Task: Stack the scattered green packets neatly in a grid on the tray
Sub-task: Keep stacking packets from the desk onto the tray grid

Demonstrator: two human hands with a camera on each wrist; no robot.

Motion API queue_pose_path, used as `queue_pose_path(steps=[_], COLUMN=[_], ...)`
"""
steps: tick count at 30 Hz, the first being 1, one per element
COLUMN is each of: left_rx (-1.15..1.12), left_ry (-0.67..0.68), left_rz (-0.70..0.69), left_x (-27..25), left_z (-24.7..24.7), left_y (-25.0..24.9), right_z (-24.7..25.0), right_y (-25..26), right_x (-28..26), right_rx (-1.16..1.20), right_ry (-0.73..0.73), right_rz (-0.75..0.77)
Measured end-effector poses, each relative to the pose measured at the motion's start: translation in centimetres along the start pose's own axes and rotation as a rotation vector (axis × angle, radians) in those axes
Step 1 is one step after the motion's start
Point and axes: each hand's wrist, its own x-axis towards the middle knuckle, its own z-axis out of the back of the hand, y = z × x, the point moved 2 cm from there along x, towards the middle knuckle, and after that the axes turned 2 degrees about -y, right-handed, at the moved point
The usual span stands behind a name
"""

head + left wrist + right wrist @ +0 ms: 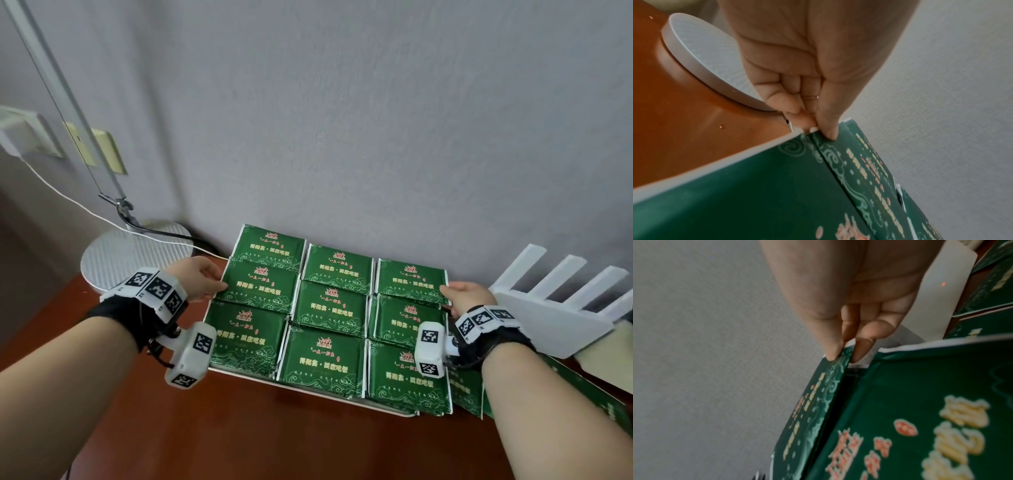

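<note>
- I see the packets (329, 308) in three rows of three on the tray (239, 372).
- Lamp base (137, 255) sits far-left of it; rack (555, 308) right.
- Loose packets (472, 390) lie near-right.

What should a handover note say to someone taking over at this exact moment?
Left hand: pinching the left edge of the middle-left packet, thumb on top.
Right hand: pinching the right edge of the back-right packet.
Tray: white, on the brown table against the wall, holding a three-by-three grid of green packets; the back-left packet sits slightly askew.
Done: the grid is filled.
Left: square up the edge packets; more green packets lie off the tray on the right, by the white rack, and probably still need stacking.
</note>
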Motion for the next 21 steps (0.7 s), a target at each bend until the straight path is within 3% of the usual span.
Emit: queue_pose_path(steps=[13,21], left_rx=[0.094,0.165], left_ry=[-0.02,-0.178], left_rz=[-0.017,-0.079], left_x=[0.0,-2.6], left_z=[0.0,1.0], left_y=[0.0,-2.0], right_z=[-0.4,3.3], right_y=[-0.5,-0.7], right_x=[0.9,-1.4], right_rx=[-0.06,-0.115], right_ry=[0.004,0.035], right_rz=[0.032,0.068])
